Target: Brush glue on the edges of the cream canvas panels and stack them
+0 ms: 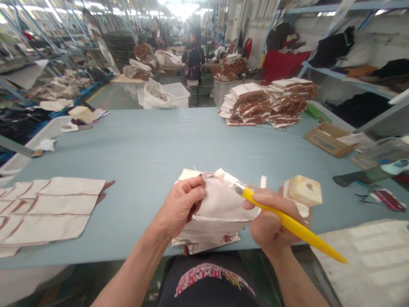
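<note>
My right hand (276, 217) is closed round a brush with a yellow handle (297, 226). The brush's pale tip lies against the upper edge of an off-white fabric piece (228, 200). At that piece's left edge, my left hand (182, 202) pinches the cloth between thumb and fingers, with a bit of brown showing below. Under it rests a stack of similar fabric pieces (207, 238) near the table's front edge. Just beyond my right hand stands a cream, block-shaped container (302, 190) with a stained top; its lower part is partly hidden by the hand.
More fabric pieces (64, 204) lie overlapping at left on the blue-grey table (143, 145). Tall stacks of white and brown pieces (268, 102) stand at the back right. A cardboard box (330, 138), a green-and-black tool (370, 172) and shelving are on the right. People work farther back.
</note>
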Demonstrator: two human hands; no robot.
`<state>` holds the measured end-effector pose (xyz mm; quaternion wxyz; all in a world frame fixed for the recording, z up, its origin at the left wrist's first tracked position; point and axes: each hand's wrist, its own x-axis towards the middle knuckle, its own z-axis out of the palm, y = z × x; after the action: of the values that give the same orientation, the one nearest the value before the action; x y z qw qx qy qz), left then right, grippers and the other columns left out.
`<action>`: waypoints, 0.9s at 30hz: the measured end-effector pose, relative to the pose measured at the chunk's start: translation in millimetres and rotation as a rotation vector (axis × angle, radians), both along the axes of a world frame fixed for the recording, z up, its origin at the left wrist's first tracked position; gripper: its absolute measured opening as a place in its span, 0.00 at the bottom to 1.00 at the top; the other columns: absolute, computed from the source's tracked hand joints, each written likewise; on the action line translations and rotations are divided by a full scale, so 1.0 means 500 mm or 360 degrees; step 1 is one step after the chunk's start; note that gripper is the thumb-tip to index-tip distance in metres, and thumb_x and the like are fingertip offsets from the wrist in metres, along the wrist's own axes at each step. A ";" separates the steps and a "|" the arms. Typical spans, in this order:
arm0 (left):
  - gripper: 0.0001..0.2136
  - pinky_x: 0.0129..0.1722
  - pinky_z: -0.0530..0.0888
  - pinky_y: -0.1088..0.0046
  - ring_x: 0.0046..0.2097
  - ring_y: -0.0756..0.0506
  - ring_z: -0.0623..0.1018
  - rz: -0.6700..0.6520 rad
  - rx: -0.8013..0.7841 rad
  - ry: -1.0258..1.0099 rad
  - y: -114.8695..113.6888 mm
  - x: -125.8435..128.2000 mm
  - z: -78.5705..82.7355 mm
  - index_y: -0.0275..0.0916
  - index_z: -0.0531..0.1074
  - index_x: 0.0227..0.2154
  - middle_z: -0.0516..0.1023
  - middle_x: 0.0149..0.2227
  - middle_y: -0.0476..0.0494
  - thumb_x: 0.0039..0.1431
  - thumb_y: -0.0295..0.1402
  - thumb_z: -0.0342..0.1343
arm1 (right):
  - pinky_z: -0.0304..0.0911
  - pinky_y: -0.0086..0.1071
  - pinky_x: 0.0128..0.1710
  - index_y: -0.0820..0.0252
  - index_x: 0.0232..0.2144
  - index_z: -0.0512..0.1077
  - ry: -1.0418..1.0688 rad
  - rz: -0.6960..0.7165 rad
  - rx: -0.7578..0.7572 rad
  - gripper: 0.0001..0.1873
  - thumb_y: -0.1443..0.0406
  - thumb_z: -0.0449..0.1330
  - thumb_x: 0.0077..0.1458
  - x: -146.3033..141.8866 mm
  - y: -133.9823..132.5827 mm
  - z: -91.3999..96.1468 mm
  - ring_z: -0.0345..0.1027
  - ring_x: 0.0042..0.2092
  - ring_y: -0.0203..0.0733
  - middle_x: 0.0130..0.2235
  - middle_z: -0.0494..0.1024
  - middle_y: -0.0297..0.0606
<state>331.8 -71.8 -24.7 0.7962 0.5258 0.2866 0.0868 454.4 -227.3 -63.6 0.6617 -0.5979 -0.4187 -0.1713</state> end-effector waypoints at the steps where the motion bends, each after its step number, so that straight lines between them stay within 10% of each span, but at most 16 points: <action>1: 0.11 0.20 0.49 0.78 0.20 0.56 0.55 0.0009 -0.0018 -0.0010 0.001 0.002 -0.002 0.39 0.72 0.29 0.63 0.21 0.57 0.48 0.38 0.66 | 0.73 0.43 0.35 0.48 0.42 0.78 -0.0053 0.0054 -0.0056 0.11 0.53 0.58 0.71 0.003 0.001 -0.006 0.76 0.28 0.46 0.27 0.78 0.34; 15: 0.11 0.18 0.50 0.79 0.18 0.56 0.55 0.0038 0.0005 0.0008 0.004 0.005 -0.017 0.39 0.73 0.32 0.64 0.19 0.57 0.51 0.39 0.65 | 0.74 0.36 0.34 0.51 0.44 0.76 -0.0316 0.0190 -0.0170 0.09 0.58 0.57 0.72 0.014 0.029 -0.015 0.78 0.31 0.42 0.29 0.81 0.33; 21: 0.11 0.18 0.50 0.79 0.18 0.56 0.57 0.0047 -0.0026 0.0021 0.003 -0.001 -0.020 0.38 0.73 0.31 0.64 0.18 0.57 0.49 0.39 0.65 | 0.71 0.33 0.32 0.56 0.50 0.73 -0.0096 -0.0204 0.0048 0.14 0.58 0.49 0.76 0.033 0.043 -0.016 0.74 0.28 0.39 0.29 0.77 0.32; 27: 0.14 0.17 0.49 0.78 0.18 0.56 0.54 -0.0050 0.0017 0.0024 -0.004 -0.012 -0.017 0.37 0.76 0.36 0.62 0.18 0.59 0.52 0.41 0.66 | 0.72 0.34 0.36 0.57 0.49 0.75 -0.0118 -0.0331 -0.0383 0.14 0.57 0.53 0.74 0.045 0.070 -0.041 0.78 0.34 0.43 0.34 0.82 0.37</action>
<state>325.9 -73.8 -33.3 0.7924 0.5352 0.2838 0.0719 477.0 -192.5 -84.1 0.5480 -0.7063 -0.3961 -0.2094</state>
